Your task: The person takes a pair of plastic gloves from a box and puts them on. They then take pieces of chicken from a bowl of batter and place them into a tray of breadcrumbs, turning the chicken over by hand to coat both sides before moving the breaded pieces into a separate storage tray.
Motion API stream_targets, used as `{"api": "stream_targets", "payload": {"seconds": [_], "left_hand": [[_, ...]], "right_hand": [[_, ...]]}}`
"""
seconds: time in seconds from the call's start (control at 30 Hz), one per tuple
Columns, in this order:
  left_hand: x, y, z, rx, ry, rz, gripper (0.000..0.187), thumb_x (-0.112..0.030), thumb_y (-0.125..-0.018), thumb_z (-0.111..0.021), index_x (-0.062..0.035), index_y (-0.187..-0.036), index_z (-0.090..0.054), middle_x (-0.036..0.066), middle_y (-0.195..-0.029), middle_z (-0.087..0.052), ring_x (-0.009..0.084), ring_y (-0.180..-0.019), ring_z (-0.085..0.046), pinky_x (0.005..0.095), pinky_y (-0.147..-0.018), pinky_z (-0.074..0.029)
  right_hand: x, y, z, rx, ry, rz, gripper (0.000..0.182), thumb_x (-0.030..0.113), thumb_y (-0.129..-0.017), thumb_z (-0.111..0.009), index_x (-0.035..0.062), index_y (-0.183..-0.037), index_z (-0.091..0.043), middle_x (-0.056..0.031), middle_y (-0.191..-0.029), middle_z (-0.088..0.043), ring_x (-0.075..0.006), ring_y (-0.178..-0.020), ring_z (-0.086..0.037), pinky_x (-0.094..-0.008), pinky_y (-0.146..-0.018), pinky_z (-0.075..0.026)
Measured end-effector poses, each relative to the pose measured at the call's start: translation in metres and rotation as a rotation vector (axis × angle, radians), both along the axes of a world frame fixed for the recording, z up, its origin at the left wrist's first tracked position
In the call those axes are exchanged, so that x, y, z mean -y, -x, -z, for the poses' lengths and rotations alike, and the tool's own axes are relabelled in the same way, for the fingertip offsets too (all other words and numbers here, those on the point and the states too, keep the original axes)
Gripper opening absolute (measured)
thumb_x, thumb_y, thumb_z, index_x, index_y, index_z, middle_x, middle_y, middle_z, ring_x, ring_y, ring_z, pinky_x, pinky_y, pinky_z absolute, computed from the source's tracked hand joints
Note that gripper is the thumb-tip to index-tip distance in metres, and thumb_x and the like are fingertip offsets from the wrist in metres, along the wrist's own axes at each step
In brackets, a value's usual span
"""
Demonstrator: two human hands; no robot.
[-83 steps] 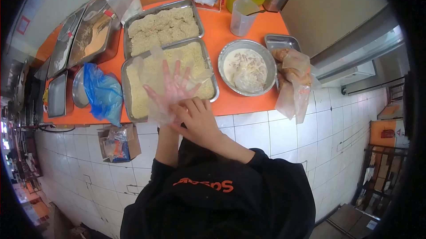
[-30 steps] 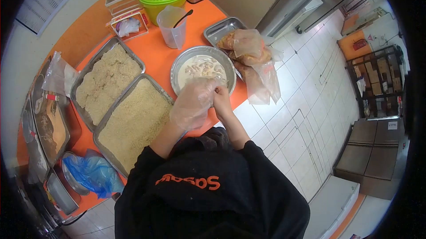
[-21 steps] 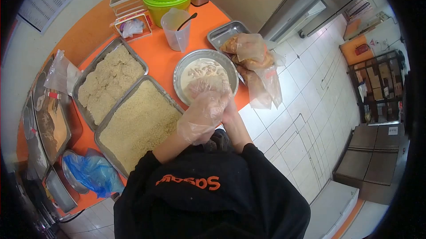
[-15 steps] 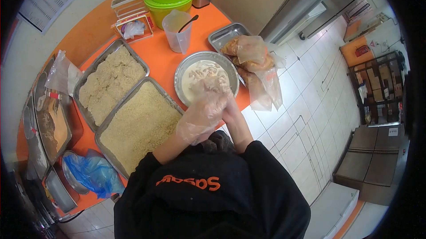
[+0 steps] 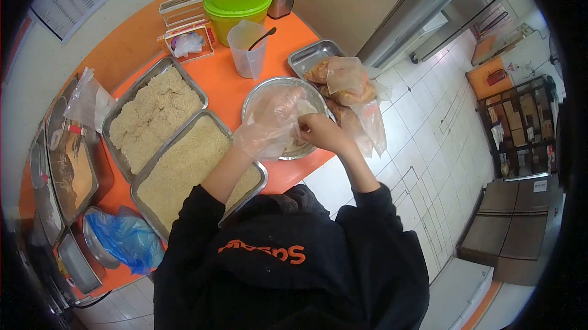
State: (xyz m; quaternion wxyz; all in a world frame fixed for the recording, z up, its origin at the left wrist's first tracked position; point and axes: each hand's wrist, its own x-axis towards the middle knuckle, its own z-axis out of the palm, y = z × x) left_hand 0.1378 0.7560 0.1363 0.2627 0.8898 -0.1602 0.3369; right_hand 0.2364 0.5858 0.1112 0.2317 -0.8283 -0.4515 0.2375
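Observation:
My left hand (image 5: pixel 275 118), in a loose clear plastic glove, reaches over the round metal bowl (image 5: pixel 248 100). Its fingers look stretched out, though the crinkled plastic blurs them. My right hand (image 5: pixel 321 132) is bare and closed, with its fingertips pinched together at the bowl's right side. Some translucent plastic shows beside those fingertips, but what they hold I cannot make out. The hands and glove hide most of the pale, wet contents of the bowl.
Two metal trays of crumbs, a rear one (image 5: pixel 156 100) and a front one (image 5: pixel 184 167), stand left of the bowl. Behind it is a plastic jug (image 5: pixel 248 54) with a dark-handled utensil. Bagged orange-brown food (image 5: pixel 349 88) lies by a metal tray (image 5: pixel 306 57) to the right.
My hands were close together at the bowl's near edge. My left hand has moved forward over the bowl; my right hand has drawn apart to its right side, fingers now pinched.

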Motion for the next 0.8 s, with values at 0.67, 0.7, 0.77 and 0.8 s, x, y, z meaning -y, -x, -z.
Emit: {"api": "stream_targets", "payload": {"seconds": [0.67, 0.7, 0.77, 0.8], "left_hand": [[0.077, 0.052, 0.027, -0.303, 0.328, -0.204, 0.022, -0.019, -0.083, -0.070, -0.0073, -0.095, -0.057, 0.019, -0.088, -0.060, 0.0388, -0.073, -0.062, 0.0485, -0.069, -0.049], [0.077, 0.051, 0.025, -0.354, 0.363, -0.248, 0.020, -0.019, -0.084, -0.068, -0.0063, -0.096, -0.058, 0.019, -0.089, -0.061, 0.0396, -0.077, -0.061, 0.0490, -0.070, -0.048], [0.072, 0.041, 0.018, -0.449, 0.430, -0.340, 0.017, -0.018, -0.087, -0.065, -0.0043, -0.096, -0.059, 0.020, -0.090, -0.062, 0.0413, -0.083, -0.060, 0.0501, -0.073, -0.048], [0.068, 0.035, 0.021, -0.391, 0.393, -0.354, 0.018, -0.018, -0.088, -0.065, -0.0043, -0.098, -0.059, 0.020, -0.091, -0.062, 0.0412, -0.085, -0.060, 0.0501, -0.074, -0.048]], "right_hand": [[-0.014, 0.009, 0.026, -1.319, -0.644, 0.702, 0.060, 0.047, -0.100, -0.053, -0.0001, -0.137, -0.051, -0.0181, -0.127, -0.061, -0.0298, -0.118, -0.059, -0.0422, -0.104, -0.047], [-0.012, 0.009, 0.026, -1.332, -0.673, 0.693, 0.063, 0.048, -0.100, -0.052, 0.0002, -0.139, -0.048, -0.0191, -0.129, -0.060, -0.0305, -0.118, -0.060, -0.0432, -0.105, -0.046], [-0.014, 0.013, 0.024, -1.449, -0.719, 0.584, 0.060, 0.048, -0.100, -0.050, 0.0004, -0.138, -0.050, -0.0179, -0.127, -0.062, -0.0291, -0.114, -0.061, -0.0425, -0.103, -0.048], [-0.015, 0.016, 0.023, -1.506, -0.744, 0.526, 0.059, 0.048, -0.101, -0.050, 0.0005, -0.137, -0.050, -0.0173, -0.126, -0.062, -0.0284, -0.113, -0.062, -0.0421, -0.101, -0.049]]}}
